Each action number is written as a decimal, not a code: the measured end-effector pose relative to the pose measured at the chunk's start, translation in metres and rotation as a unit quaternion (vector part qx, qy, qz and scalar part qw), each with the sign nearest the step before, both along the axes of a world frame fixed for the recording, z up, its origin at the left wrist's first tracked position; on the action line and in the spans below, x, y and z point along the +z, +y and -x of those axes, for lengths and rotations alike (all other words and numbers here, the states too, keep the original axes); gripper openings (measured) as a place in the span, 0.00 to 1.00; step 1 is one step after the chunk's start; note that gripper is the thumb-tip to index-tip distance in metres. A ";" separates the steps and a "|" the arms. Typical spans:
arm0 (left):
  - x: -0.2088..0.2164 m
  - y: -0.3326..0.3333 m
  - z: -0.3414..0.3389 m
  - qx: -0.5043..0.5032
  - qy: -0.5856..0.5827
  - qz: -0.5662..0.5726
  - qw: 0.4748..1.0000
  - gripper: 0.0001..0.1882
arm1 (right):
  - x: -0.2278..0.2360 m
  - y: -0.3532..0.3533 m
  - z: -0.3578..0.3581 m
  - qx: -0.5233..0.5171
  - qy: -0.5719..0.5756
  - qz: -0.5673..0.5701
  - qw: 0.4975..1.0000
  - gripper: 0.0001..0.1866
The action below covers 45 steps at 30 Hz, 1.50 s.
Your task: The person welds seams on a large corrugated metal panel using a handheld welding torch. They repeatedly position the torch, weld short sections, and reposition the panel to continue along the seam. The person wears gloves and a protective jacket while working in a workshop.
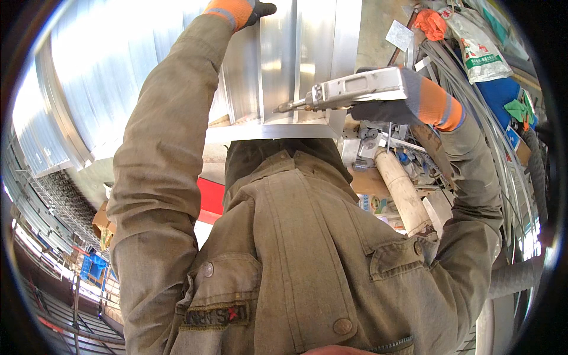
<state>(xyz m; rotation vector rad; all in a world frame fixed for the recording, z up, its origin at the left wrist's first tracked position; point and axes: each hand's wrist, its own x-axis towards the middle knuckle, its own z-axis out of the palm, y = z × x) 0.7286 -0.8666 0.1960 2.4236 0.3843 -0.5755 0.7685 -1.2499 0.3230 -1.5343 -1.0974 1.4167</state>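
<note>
A silver power tool [364,87] with a narrow, tapered nose is held in my right hand [393,110], which wears an orange and black glove. The black fingers wrap round the tool from below and behind. Its tip points left, over the ribbed inner side of a shiny metal panel [278,56], close above the near rim [266,131]. I cannot tell whether the tip touches metal. At the top edge, my left hand [247,12], gloved alike, lies over the panel with a finger stretched out. The rest of its fingers are cut off by the picture's edge.
Long thin metal strips [494,121] run down the right side, beside a white printed sack [476,50] and an orange glove [431,23]. A pale tube [402,186] and small hardware lie below my right hand. Another bright sheet [35,112] stands left.
</note>
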 end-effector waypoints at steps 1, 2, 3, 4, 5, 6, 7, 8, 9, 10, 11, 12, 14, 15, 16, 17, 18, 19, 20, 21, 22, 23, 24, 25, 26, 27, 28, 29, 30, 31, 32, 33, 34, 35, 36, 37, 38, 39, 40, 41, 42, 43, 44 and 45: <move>-0.001 0.001 0.001 -0.005 -0.005 -0.006 1.000 0.27 | -0.011 -0.001 0.005 -0.005 -0.061 -0.038 0.997 0.19; -0.003 0.001 0.001 -0.010 -0.011 -0.012 1.000 0.27 | -0.019 -0.002 0.009 -0.010 -0.073 -0.039 0.996 0.19; -0.004 0.001 0.001 -0.014 -0.016 -0.017 1.000 0.27 | -0.026 -0.003 0.013 -0.018 -0.064 -0.024 0.998 0.19; -0.005 0.001 0.002 -0.017 -0.016 -0.022 0.999 0.28 | -0.030 -0.004 0.016 -0.024 -0.045 -0.004 0.999 0.20; -0.005 0.001 0.001 -0.020 -0.016 -0.026 0.999 0.28 | -0.034 -0.003 0.019 -0.026 -0.034 0.007 0.999 0.20; -0.005 0.001 0.002 -0.023 -0.016 -0.030 0.999 0.28 | -0.036 -0.002 0.021 -0.026 -0.028 0.013 0.999 0.20; -0.005 0.001 0.002 -0.021 -0.015 -0.024 0.999 0.28 | -0.037 -0.001 0.022 -0.027 -0.025 0.018 0.999 0.21; -0.004 0.001 0.002 -0.020 -0.014 -0.017 1.000 0.28 | -0.038 0.001 0.024 -0.027 -0.023 0.021 0.999 0.21; -0.003 0.001 0.003 -0.018 -0.013 -0.010 1.000 0.27 | -0.038 0.003 0.024 -0.027 -0.023 0.022 0.999 0.22; -0.002 0.001 0.002 -0.018 -0.010 -0.015 1.000 0.27 | -0.038 0.004 0.025 -0.027 -0.024 0.024 0.999 0.22; -0.001 0.000 0.002 -0.019 -0.007 -0.020 1.000 0.27 | -0.039 0.006 0.026 -0.028 -0.021 0.026 0.999 0.22; 0.000 -0.001 0.001 -0.019 -0.004 -0.025 0.999 0.27 | -0.039 0.007 0.026 -0.027 -0.022 0.028 0.999 0.23; 0.000 -0.002 0.000 -0.008 0.009 -0.018 1.000 0.27 | -0.040 0.008 0.026 -0.031 -0.019 0.030 0.999 0.24; 0.000 -0.002 0.000 -0.003 0.015 -0.014 1.000 0.27 | -0.040 0.009 0.027 -0.030 -0.017 0.029 0.999 0.24; -0.001 -0.002 0.000 0.000 0.014 -0.012 1.000 0.27 | -0.040 0.009 0.027 -0.041 -0.014 0.017 0.999 0.24; -0.002 -0.002 0.000 0.003 0.013 -0.011 1.000 0.27 | -0.040 0.010 0.029 -0.052 -0.011 0.005 0.999 0.24; -0.003 -0.002 0.000 0.005 0.012 -0.009 1.000 0.27 | -0.038 0.011 0.028 -0.045 -0.013 0.017 0.999 0.24; -0.004 -0.002 0.000 -0.001 0.003 -0.015 1.000 0.27 | -0.036 0.013 0.028 -0.041 -0.012 0.025 0.999 0.24; -0.005 -0.002 0.001 -0.006 -0.007 -0.020 1.000 0.27 | -0.034 0.015 0.027 -0.035 -0.012 0.034 0.999 0.24; -0.006 -0.002 0.002 -0.012 -0.016 -0.025 0.999 0.27 | -0.032 0.017 0.027 -0.028 -0.012 0.044 0.999 0.24; -0.006 -0.002 0.002 -0.013 -0.013 -0.029 0.999 0.27 | -0.029 0.019 0.026 -0.022 -0.011 0.056 0.998 0.24; -0.006 -0.002 0.002 -0.014 -0.011 -0.033 0.999 0.27 | -0.026 0.021 0.026 -0.015 -0.012 0.068 0.997 0.24; -0.006 -0.002 0.001 -0.016 -0.008 -0.037 0.999 0.27 | -0.024 0.023 0.026 -0.011 -0.011 0.080 0.997 0.24; -0.005 -0.002 0.001 -0.014 -0.004 -0.033 0.999 0.27 | -0.022 0.025 0.026 -0.007 -0.010 0.091 0.996 0.24; -0.005 -0.002 0.001 -0.012 -0.001 -0.030 0.999 0.27 | -0.021 0.027 0.026 -0.003 -0.008 0.100 0.995 0.24; -0.003 -0.002 0.000 -0.009 0.003 -0.027 1.000 0.26 | -0.021 0.029 0.026 0.001 -0.008 0.105 0.994 0.24; -0.002 -0.002 -0.001 0.002 0.018 -0.011 1.000 0.27 | -0.021 0.030 0.026 0.001 -0.010 0.099 0.995 0.24; -0.001 -0.002 -0.001 0.012 0.033 0.005 0.999 0.27 | -0.021 0.031 0.027 0.003 -0.005 0.106 0.994 0.25; 0.000 -0.002 -0.001 0.023 0.048 0.022 0.998 0.27 | -0.021 0.032 0.027 0.007 -0.007 0.100 0.995 0.26; 0.001 -0.002 -0.001 0.024 0.041 0.018 0.999 0.26 | -0.022 0.032 0.027 0.016 -0.018 0.096 0.995 0.26; 0.001 -0.002 -0.001 0.024 0.033 0.014 0.999 0.26 | -0.022 0.032 0.026 0.018 -0.021 0.100 0.995 0.26; 0.001 -0.002 0.000 0.024 0.025 0.010 0.999 0.26 | -0.021 0.031 0.026 0.024 -0.033 0.106 0.994 0.26; 0.001 -0.002 0.001 0.013 0.011 0.002 1.000 0.26 | -0.021 0.031 0.025 0.030 -0.045 0.111 0.992 0.26; 0.001 -0.002 0.002 0.003 -0.002 -0.006 1.000 0.26 | -0.020 0.031 0.024 0.033 -0.047 0.113 0.992 0.26; 0.000 -0.002 0.003 -0.007 -0.016 -0.014 1.000 0.26 | -0.020 0.031 0.024 0.034 -0.047 0.112 0.992 0.26; -0.001 -0.002 0.003 -0.002 -0.014 -0.012 1.000 0.26 | -0.020 0.031 0.023 0.034 -0.043 0.110 0.992 0.26; -0.001 -0.002 0.003 0.004 -0.011 -0.011 1.000 0.26 | -0.020 0.032 0.023 0.032 -0.039 0.107 0.993 0.26; -0.002 -0.002 0.003 0.010 -0.009 -0.010 1.000 0.26 | -0.020 0.033 0.023 0.032 -0.035 0.104 0.993 0.26; -0.002 -0.002 0.002 0.009 -0.002 -0.010 1.000 0.26 | -0.020 0.034 0.023 0.033 -0.031 0.101 0.994 0.26; -0.002 -0.002 0.001 0.007 0.006 -0.009 1.000 0.25 | -0.020 0.035 0.022 0.033 -0.030 0.099 0.994 0.26; -0.002 -0.002 0.001 0.005 0.013 -0.009 1.000 0.25 | -0.020 0.036 0.022 0.034 -0.029 0.098 0.994 0.26; -0.002 -0.002 0.001 0.002 0.006 -0.013 1.000 0.25 | -0.019 0.037 0.022 0.035 -0.028 0.097 0.994 0.26; -0.002 -0.002 0.001 -0.001 0.000 -0.017 1.000 0.25 | -0.019 0.038 0.022 0.036 -0.027 0.095 0.994 0.26; -0.002 -0.002 0.001 -0.003 -0.007 -0.022 1.000 0.24 | -0.018 0.038 0.022 0.037 -0.026 0.094 0.995 0.27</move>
